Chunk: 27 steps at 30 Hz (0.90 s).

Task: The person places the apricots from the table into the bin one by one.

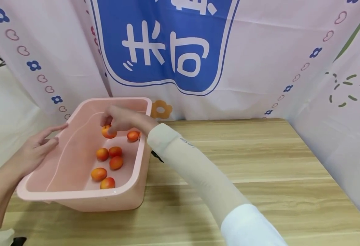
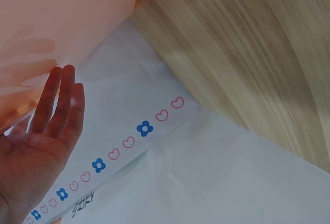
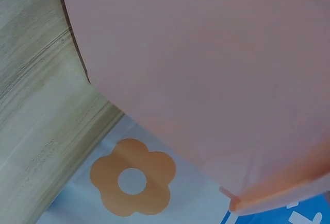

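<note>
A pink plastic tub (image 1: 75,195) holds several small, rounded orange-red fruits (image 1: 98,174) on its floor. Reaching over the tub's right rim, my right hand (image 1: 120,118) grips one orange-red fruit (image 1: 108,132) between thumb and fingers, above the tub's floor toward the far end. Another fruit (image 1: 133,136) lies beneath that wrist, near the right wall. My left hand (image 1: 35,150) rests at the left rim, its fingers fairly straight. In the left wrist view, the fingers (image 2: 66,92) lie by the tub's outer wall. The tub's side hides the right hand in the right wrist view.
The tub stands on a wood-grain table (image 1: 244,164). A printed white cloth (image 1: 253,61) with a blue panel hangs right behind the table, and more cloth rises along the left and right sides.
</note>
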### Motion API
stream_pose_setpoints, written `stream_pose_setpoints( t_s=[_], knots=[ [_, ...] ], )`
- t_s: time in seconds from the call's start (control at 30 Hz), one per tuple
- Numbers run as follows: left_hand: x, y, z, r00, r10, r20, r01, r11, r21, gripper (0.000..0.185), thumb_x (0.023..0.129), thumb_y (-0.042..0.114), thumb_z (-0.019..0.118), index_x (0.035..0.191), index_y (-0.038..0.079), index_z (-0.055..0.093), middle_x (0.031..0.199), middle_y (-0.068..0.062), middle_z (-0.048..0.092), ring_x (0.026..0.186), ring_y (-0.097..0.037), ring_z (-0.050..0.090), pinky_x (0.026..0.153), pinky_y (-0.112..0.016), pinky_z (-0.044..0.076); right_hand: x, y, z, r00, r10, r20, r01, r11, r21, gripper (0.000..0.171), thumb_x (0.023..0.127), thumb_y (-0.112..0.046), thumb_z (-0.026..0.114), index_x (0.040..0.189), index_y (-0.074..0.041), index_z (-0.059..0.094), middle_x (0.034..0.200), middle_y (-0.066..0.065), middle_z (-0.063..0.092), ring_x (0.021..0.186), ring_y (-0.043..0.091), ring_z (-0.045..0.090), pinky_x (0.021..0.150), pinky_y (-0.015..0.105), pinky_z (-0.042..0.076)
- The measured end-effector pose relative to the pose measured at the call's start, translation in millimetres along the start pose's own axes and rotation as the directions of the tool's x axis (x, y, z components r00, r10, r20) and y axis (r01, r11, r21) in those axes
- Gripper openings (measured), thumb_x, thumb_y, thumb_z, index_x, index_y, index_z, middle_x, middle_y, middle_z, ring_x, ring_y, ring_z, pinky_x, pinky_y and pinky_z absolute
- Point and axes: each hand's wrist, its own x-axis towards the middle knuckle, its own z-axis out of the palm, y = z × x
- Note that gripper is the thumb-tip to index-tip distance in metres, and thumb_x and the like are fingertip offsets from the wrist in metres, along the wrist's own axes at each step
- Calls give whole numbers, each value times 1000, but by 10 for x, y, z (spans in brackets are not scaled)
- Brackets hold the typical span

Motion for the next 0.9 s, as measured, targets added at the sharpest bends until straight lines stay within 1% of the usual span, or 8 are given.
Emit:
stream_pose_setpoints(
  t_s=[0.03,0.07,0.17,0.27,0.3,0.4,0.5,0.9],
  knots=[
    [0,-3,1,1000,0,0,0,1000,1,53,110,10,46,156,36,46,116,43,46,91,18,56,69,-10,48,7,7,6,1000,13,4,-13,1000,1,31,92,-2,77,121,-9,73,111,1,67,101,11,60,76,13,53],
    [0,0,2,1000,3,4,-3,1000,-3,54,110,9,46,157,36,46,122,35,54,91,18,56,69,-10,48,13,13,12,1000,20,9,-20,1000,0,30,92,-2,77,121,-9,73,111,1,67,100,11,61,76,14,53],
    [-6,-5,4,1000,0,1,0,1000,3,54,110,9,46,156,36,46,124,32,55,91,18,56,69,-10,48,27,23,34,999,43,32,-42,999,-17,28,92,-3,77,119,-9,74,110,1,68,97,13,62,77,16,55],
    [-3,10,4,1000,-17,8,16,999,31,53,111,11,44,158,34,43,140,-10,62,91,18,55,69,-12,48,34,19,56,997,63,39,-61,998,-32,26,92,-3,77,117,-10,73,110,1,67,96,13,61,79,18,56],
    [-1,14,6,1000,-26,8,25,999,42,53,111,12,44,159,34,42,140,-11,62,91,18,54,69,-12,49,31,13,60,996,82,37,-80,996,-39,27,93,-3,77,118,-10,73,111,0,67,97,13,61,79,19,56],
    [6,40,3,999,-39,19,38,997,60,53,111,13,43,161,32,39,142,-45,44,92,19,53,68,-13,49,25,-7,64,988,148,33,-147,988,-42,29,93,-5,76,120,-13,70,111,-2,65,98,13,59,79,19,56],
    [8,56,3,999,-43,20,42,997,60,53,111,13,42,161,32,39,142,-47,42,92,20,52,68,-12,48,13,-12,58,979,202,27,-201,978,-51,31,94,-6,76,123,-15,68,111,-4,64,99,13,59,79,20,55],
    [-3,123,6,998,-51,23,50,997,62,54,111,11,42,159,36,41,139,-53,35,90,21,49,68,-10,46,-1,-17,38,964,267,21,-265,963,-58,32,92,-2,77,119,-15,69,112,-2,63,99,16,62,69,20,57]
  ],
)
